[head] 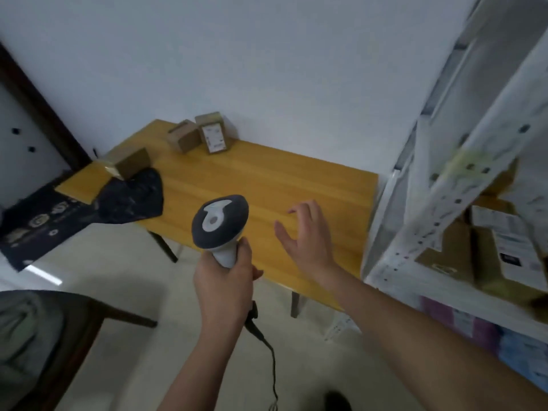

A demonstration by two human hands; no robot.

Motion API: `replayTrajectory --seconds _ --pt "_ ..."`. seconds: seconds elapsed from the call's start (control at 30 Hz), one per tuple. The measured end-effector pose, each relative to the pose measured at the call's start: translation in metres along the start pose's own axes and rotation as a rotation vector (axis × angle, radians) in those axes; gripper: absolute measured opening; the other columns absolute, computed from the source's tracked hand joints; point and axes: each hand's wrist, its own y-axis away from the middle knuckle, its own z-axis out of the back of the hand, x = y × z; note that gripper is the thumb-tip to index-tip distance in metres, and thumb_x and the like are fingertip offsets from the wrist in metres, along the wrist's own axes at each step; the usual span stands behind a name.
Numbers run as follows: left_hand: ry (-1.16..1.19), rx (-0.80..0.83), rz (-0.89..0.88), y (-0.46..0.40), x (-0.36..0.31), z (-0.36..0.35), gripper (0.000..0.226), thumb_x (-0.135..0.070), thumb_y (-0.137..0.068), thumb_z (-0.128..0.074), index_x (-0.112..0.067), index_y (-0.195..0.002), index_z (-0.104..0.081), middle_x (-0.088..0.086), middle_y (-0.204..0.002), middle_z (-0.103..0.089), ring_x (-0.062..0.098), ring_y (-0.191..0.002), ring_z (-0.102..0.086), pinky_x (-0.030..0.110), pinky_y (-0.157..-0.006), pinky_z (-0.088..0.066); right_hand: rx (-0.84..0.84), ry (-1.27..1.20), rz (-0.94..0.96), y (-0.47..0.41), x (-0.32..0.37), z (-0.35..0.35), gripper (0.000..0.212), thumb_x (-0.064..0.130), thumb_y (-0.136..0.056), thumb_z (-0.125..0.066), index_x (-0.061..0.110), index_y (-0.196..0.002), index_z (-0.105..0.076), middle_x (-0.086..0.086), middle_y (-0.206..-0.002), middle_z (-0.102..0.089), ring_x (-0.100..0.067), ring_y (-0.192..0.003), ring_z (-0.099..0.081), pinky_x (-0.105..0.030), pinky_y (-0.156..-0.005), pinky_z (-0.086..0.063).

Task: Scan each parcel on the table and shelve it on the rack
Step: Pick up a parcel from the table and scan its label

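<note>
L hand (pixel 225 277) wrapped round scanner (pixel 219 223) handle, head aimed fwd over table (pixel 296 179). R hand (pixel 307 232) empty, fingers spread, hovering above bare tabletop. Parcels: labelled box (pixel 214 134) + plain box (pixel 183 136) at far edge, third box (pixel 127 163) far-left by black bag (pixel 133 197). All fwd-left of R hand, well apart; R hand nearer to labelled one. Rack (pixel 444 173) on right.

Probably parcel storeroom: rack (pixel 462 161), parcels (pixel 501 256)
</note>
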Motion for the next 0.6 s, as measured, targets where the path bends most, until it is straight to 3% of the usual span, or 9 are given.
replayTrajectory --seconds 0.13,0.27,0.43,0.53,0.6 --pt "-0.01 -0.091 -0.008 -0.073 0.001 0.03 0.04 -0.028 -0.094 -0.06 0.01 -0.084 -0.06 0.021 -0.07 -0.067 0.007 -0.054 -0.069 0.015 -0.045 -0.048 0.056 0.024 -0.042 -0.065 0.017 -0.072 0.036 0.048 -0.091 -0.054 0.014 -0.104 -0.055 0.0 -0.104 -0.051 -0.017 -0.094 -0.052 -0.036 -0.075 -0.049" --pt "-0.004 -0.111 -0.016 -0.161 0.002 0.041 0.042 -0.026 -0.095 -0.06 0.012 -0.076 -0.059 0.024 -0.065 -0.064 0.009 -0.054 -0.069 0.035 -0.06 -0.056 0.119 0.044 -0.101 -0.147 0.014 -0.157 0.04 0.046 -0.09 -0.059 0.013 -0.111 -0.054 -0.004 -0.111 -0.05 -0.021 -0.103 -0.051 -0.039 -0.082 -0.049" --pt "-0.037 -0.127 -0.012 -0.298 0.011 0.029 0.038 -0.024 -0.094 -0.061 0.009 -0.077 -0.06 0.022 -0.067 -0.064 0.009 -0.053 -0.068 0.03 -0.055 -0.06 0.319 0.116 -0.2 -0.276 -0.01 -0.282 0.049 0.037 -0.091 -0.06 0.015 -0.132 -0.045 -0.007 -0.132 -0.042 -0.025 -0.125 -0.039 -0.041 -0.096 -0.044" --pt "-0.053 -0.106 0.056 -0.375 0.014 0.015 0.037 -0.024 -0.094 -0.062 0.009 -0.076 -0.061 0.023 -0.065 -0.063 0.009 -0.052 -0.067 0.038 -0.06 -0.061 0.461 0.184 -0.238 -0.349 -0.03 -0.348 0.059 0.03 -0.089 -0.064 0.017 -0.14 -0.037 -0.008 -0.138 -0.036 -0.029 -0.127 -0.035 -0.041 -0.097 -0.043" --pt "-0.082 -0.088 0.103 -0.42 0.015 0.007 0.039 -0.023 -0.094 -0.063 0.009 -0.073 -0.06 0.028 -0.064 -0.061 0.01 -0.051 -0.067 0.036 -0.058 -0.061 0.522 0.224 -0.224 -0.397 -0.046 -0.385 0.069 0.026 -0.086 -0.068 0.02 -0.144 -0.032 -0.008 -0.14 -0.033 -0.031 -0.125 -0.035 -0.042 -0.096 -0.044"
